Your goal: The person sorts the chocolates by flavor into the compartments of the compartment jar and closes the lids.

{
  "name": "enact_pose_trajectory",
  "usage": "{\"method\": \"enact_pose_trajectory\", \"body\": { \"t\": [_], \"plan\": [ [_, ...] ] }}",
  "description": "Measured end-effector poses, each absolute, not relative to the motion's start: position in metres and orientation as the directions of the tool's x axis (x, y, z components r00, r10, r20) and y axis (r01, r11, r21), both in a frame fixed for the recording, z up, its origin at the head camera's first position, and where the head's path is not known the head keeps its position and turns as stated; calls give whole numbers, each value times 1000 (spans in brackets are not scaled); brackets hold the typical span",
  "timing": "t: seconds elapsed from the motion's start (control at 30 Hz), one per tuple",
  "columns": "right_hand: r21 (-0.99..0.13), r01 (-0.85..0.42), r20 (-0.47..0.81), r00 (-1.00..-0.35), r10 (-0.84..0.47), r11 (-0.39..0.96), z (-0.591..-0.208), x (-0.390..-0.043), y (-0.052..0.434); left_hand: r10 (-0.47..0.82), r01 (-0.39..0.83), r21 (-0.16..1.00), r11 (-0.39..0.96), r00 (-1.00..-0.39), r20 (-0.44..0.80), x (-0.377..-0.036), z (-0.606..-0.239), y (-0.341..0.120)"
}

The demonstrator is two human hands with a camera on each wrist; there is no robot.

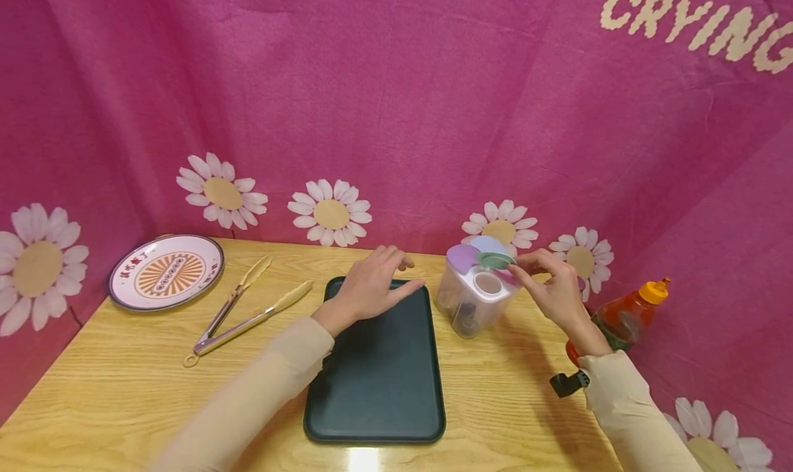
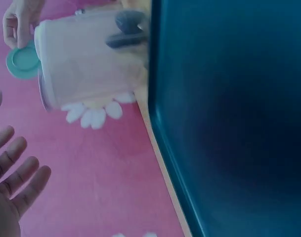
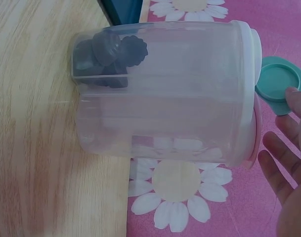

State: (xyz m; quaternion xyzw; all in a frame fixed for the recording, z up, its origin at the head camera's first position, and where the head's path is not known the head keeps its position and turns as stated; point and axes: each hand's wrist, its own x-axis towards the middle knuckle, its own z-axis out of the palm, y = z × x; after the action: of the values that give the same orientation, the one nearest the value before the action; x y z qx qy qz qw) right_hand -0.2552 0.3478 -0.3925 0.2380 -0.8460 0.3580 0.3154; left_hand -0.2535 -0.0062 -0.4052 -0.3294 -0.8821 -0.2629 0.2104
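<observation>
A clear plastic storage container [image 1: 449, 294] with a white top and coloured flap lids stands right of the dark tray [image 1: 384, 389]. My right hand [image 1: 553, 290] pinches the edge of its green flap lid [image 3: 279, 81], which is raised, and a round opening shows beneath. Several dark pieces [image 3: 108, 54] lie at the container's bottom; what they are is unclear. My left hand [image 1: 372, 286] hovers over the far part of the tray, its fingers loosely spread and holding nothing. In the left wrist view, that hand's fingers [image 2: 29, 180] are apart from the container.
At the back left is a white patterned plate [image 1: 167, 272] with a dark rim. Tongs [image 1: 248, 314] lie spread between plate and tray. Beyond my right wrist stands a red bottle [image 1: 628, 314] with a yellow cap. A pink flowered cloth [image 1: 396, 114] hangs behind the wooden table [image 1: 111, 389].
</observation>
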Motion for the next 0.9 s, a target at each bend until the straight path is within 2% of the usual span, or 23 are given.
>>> {"method": "enact_pose_trajectory", "body": {
  "t": [0.13, 0.3, 0.7, 0.9],
  "plan": [
    [-460, -628, 700, -691, -178, 627, -391, -254, 348, 474, 731, 389, 560, -669, 573, -258, -400, 20],
    [-462, -637, 706, -685, -179, 617, -391, -254, 347, 446, 728, 468, 501, -681, 581, -266, -397, 51],
    [-458, -638, 707, -684, -182, 619, -393, -255, 348, 383, 671, 546, 501, -738, 556, -279, -389, 101],
    [-439, -650, 718, -668, -193, 620, -393, -256, 348, 402, 674, 537, 508, -737, 544, -277, -386, 114]
  ]
}}
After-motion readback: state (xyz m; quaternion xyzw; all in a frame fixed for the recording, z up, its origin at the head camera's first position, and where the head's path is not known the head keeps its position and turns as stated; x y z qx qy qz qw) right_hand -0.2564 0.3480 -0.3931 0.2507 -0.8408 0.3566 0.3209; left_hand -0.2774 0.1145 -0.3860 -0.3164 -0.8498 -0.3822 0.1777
